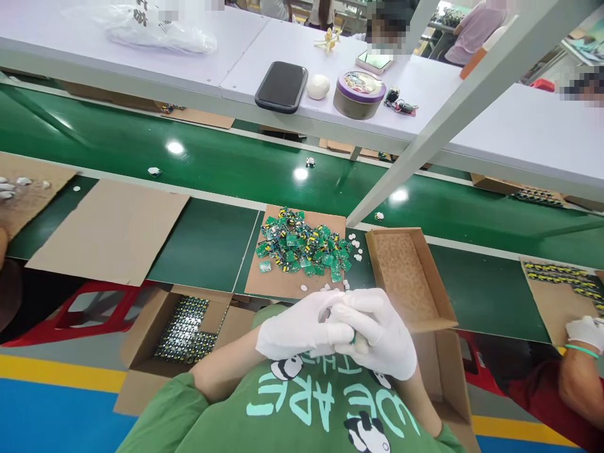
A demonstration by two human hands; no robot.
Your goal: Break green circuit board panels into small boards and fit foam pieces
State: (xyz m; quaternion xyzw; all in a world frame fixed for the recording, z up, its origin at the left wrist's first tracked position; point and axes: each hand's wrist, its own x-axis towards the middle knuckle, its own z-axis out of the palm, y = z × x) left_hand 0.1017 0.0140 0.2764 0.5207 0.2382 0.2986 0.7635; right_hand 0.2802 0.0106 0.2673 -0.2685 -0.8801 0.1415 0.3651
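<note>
My left hand [302,324] and my right hand [377,330], both in white gloves, meet in front of my green shirt. Their fingers are closed together around a small circuit board [353,338]; only a bit of its green edge shows between the fingertips. Just beyond my hands, a heap of green circuit boards [306,245] with yellow and blue parts lies on a cardboard sheet [262,284]. Small white pieces [355,242] are scattered to the right of the heap, and a few more lie close to my fingers.
An open cardboard tray [372,251] stands right of the heap. At lower left, a carton [141,352] holds rows of boards. A slanting white post [443,119] rises ahead, by a green conveyor belt [226,151]. A co-worker's gloved hand [585,333] is at far right.
</note>
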